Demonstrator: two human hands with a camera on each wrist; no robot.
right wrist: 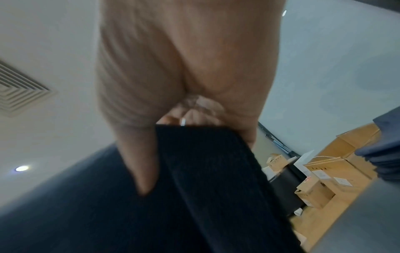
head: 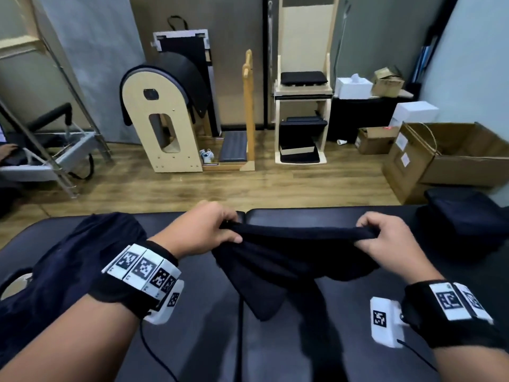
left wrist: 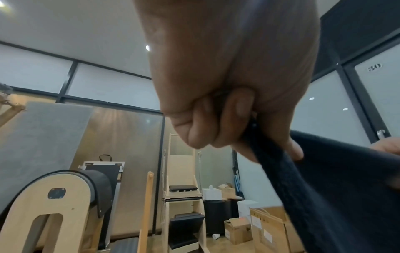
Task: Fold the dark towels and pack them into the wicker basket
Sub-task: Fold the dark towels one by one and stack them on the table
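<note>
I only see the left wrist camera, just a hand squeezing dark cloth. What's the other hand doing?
Observer: The right hand grips the same dark towel, stretched between it and the left hand.
Operator: Is the towel on something?
Observer: Its lower part hangs down onto a black padded table.
Operator: Are there more towels?
Observer: Yes, a loose dark heap lies by the left arm, and a folded stack sits far right.

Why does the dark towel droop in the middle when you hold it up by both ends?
The dark towel is probably soft and floppy: between the left hand and right hand it sags and bunches. It looks light, since pinching fingers alone hold it. Let go, it would likely collapse into a heap.
</note>
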